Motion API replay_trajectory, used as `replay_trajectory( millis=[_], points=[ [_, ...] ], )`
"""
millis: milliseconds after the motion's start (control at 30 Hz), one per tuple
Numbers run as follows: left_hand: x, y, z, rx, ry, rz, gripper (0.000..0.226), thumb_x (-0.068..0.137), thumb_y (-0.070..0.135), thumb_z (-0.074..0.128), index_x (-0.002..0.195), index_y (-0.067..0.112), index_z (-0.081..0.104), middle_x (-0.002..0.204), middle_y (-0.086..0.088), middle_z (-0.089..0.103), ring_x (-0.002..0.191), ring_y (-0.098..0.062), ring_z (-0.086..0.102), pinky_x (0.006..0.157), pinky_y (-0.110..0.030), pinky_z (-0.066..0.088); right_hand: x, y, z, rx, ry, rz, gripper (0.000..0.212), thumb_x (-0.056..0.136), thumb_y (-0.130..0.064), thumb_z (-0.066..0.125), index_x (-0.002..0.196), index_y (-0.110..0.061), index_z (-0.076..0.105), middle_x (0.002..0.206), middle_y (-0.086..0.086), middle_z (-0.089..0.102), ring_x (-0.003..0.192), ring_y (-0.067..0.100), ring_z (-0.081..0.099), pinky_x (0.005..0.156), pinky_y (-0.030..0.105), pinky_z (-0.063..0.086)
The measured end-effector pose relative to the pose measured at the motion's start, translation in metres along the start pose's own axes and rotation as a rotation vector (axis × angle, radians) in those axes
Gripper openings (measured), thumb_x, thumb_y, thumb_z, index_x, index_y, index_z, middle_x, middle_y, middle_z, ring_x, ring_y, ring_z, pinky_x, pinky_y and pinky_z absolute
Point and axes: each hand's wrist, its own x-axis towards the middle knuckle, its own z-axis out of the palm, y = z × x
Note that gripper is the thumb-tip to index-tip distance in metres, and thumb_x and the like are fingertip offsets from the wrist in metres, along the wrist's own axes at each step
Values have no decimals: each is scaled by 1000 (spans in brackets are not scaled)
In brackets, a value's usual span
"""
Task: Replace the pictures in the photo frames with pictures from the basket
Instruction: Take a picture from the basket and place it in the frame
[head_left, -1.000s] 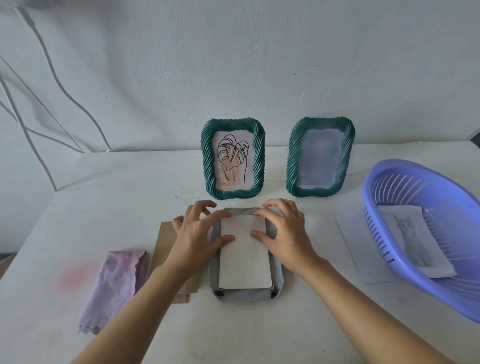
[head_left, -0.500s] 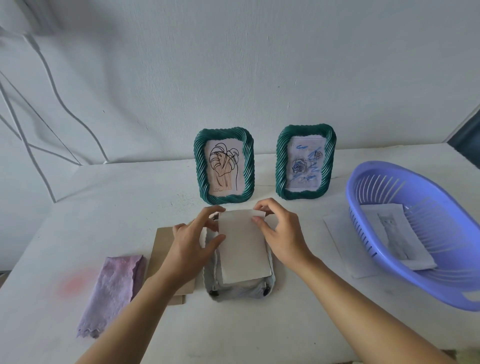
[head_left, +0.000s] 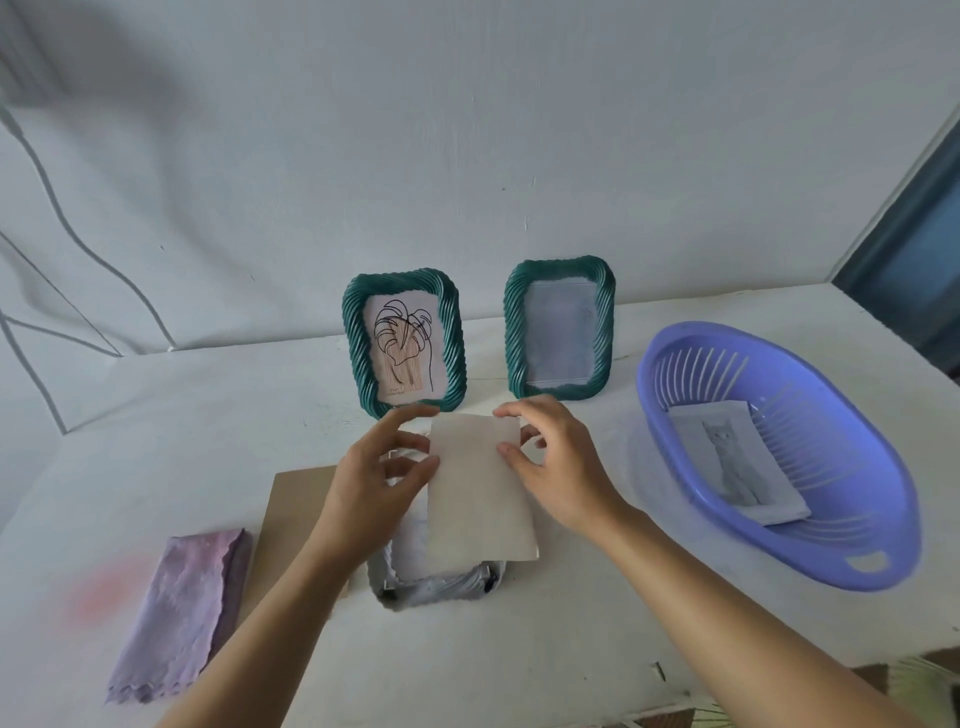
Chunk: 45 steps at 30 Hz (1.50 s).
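A third frame lies face down on the table in front of me. Over it I hold a pale grey card, lifted and tilted; my left hand pinches its left edge and my right hand its upper right edge. Two green rope-edged frames stand by the wall: the left frame shows a line drawing of a leaf, the right frame looks washed out by glare. A purple basket at the right holds a cat picture.
A brown board lies flat left of the face-down frame, partly under my left arm. A folded purple cloth sits further left. The table's front edge runs along the lower right, and a dark door edge stands at the far right.
The grey card lay flat on the face-down frame; both hands have lifted its far end up and tilted it. The view has shifted, so the frames and basket sit differently.
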Motion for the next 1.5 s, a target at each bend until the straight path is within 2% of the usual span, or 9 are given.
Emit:
replay_trajectory(
  millis=[133, 267, 500, 833, 967, 1300, 1367, 1433, 1500],
  points=[
    [5, 1, 13, 23, 12, -28, 29, 89, 6, 70, 108, 27, 73, 106, 4, 71, 75, -9, 71, 81, -30, 57, 0, -2, -29, -146, -5, -83, 24, 90, -21, 67, 114, -18, 67, 112, -4, 57, 103, 10, 58, 92, 30, 49],
    [16, 6, 34, 25, -12, -33, 29, 89, 10, 72, 111, 28, 73, 109, 11, 71, 81, -7, 73, 71, -23, 56, 6, -6, -70, -317, 81, -98, 23, 89, -30, 60, 108, -22, 68, 103, -5, 63, 101, 22, 60, 85, 47, 50],
    [31, 11, 83, -16, -63, -49, 30, 86, 11, 75, 107, 32, 72, 97, 23, 71, 71, -6, 69, 69, -13, 49, -8, 22, -104, -635, 10, 142, 38, 85, -31, 70, 121, -21, 63, 118, 6, 53, 106, 33, 54, 81, 44, 49],
    [38, 10, 130, 102, -130, -90, 31, 85, 12, 76, 113, 22, 71, 95, 16, 69, 73, -8, 72, 63, -22, 54, -13, 38, -115, -512, -31, 221, 43, 89, -12, 57, 132, -18, 55, 115, 6, 50, 99, 31, 58, 75, 36, 44],
    [36, 7, 144, 197, -153, -57, 34, 84, 13, 76, 116, 23, 68, 100, 13, 67, 71, 0, 69, 59, -7, 46, -14, 41, -119, -457, 5, 197, 43, 90, -11, 58, 133, -16, 57, 109, 6, 52, 94, 28, 58, 72, 31, 40],
    [41, 3, 174, 241, -136, 43, 38, 82, 12, 79, 118, 18, 69, 104, 4, 67, 70, -6, 70, 64, -6, 44, -16, 42, -126, -320, 96, 142, 39, 88, -9, 61, 127, -14, 61, 103, 6, 59, 87, 24, 61, 80, 40, 52],
    [41, 0, 178, 290, -131, 95, 40, 79, 15, 82, 117, 16, 70, 99, 4, 68, 69, -6, 68, 70, -10, 47, -18, 42, -126, -299, 97, 138, 39, 89, -10, 62, 127, -15, 62, 103, 6, 60, 87, 24, 61, 81, 41, 53],
    [41, -5, 183, 409, -109, 157, 42, 76, 26, 84, 115, 22, 71, 94, 9, 68, 73, -10, 64, 80, -28, 49, -18, 42, -125, -288, 97, 135, 39, 89, -11, 64, 128, -14, 62, 104, 5, 61, 88, 23, 62, 83, 39, 52],
    [40, -7, 186, 592, -74, 199, 42, 77, 41, 80, 116, 32, 69, 96, 14, 67, 86, -13, 58, 82, -38, 37, -18, 42, -124, -288, 95, 127, 39, 89, -12, 65, 128, -13, 63, 103, 6, 61, 89, 24, 61, 84, 38, 52]
  ],
)
